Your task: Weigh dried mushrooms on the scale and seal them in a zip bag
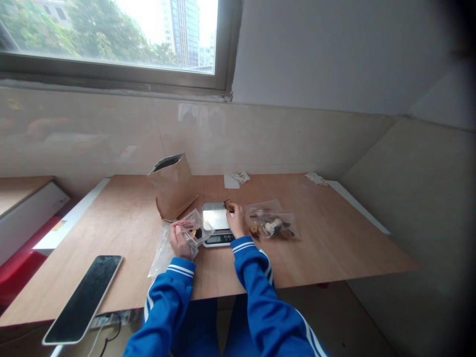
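Plywood tabletop (327, 238) spreads under the window (111, 34), and from my remote seat I take bearings from the digital kitchen scale (215, 216) near its middle. At the scale's 10 o'clock, a kraft paper bag (173, 191) stands open-topped and slightly tilted. At 8 o'clock, well apart, a phone (82, 299) lies face up near the table's edge. At 3 o'clock, just beside the scale, a clear zip bag (271, 223) lies flat with dried brown pieces inside; I can't tell exactly what they are. Two crumpled tissues (241, 177) sit near the back edge at 12 o'clock. A flat plastic sheet (161, 253) lies under my left hand (180, 240), whose fingers are closed on a small clear bag (195, 228) holding a dark piece, at the scale's 9 o'clock. My right hand (235, 220) sits at the scale's rear edge, thumb and fingertips pressed together on a small brown piece (228, 206), directly above the steel platform's far corner.
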Motion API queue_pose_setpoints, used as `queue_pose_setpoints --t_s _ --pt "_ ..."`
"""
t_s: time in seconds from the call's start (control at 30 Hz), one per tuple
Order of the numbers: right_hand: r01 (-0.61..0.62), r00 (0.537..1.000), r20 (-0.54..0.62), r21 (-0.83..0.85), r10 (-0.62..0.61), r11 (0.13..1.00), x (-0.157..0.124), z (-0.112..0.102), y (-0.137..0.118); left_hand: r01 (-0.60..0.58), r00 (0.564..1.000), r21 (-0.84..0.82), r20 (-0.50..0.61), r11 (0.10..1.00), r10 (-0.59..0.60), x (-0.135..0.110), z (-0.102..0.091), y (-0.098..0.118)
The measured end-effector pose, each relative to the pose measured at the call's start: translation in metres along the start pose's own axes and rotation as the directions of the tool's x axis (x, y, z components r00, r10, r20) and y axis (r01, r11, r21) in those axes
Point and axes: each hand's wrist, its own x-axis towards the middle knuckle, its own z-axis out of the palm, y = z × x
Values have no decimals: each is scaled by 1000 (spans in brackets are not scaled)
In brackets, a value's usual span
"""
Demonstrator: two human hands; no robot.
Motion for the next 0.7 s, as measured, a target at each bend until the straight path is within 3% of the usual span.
queue_pose_setpoints --t_s 0.23,0.37,0.53,0.7 --pt "-35 998 -61 -20 34 999 -18 -2 6 -12 1000 12 -5 1000 12 3 -1 -3" --pt "-15 996 -88 65 21 998 -27 -8 0 -13 1000 -8 -10 1000 12 4 -1 -4" --pt "-2 996 -82 209 20 978 -35 -22 -31 -13 1000 -22 -18 1000 13 4 -1 -6" --pt "-13 997 77 404 -20 915 -45 -46 -74 -21 998 -2 -52 1000 21 3 1 -4"
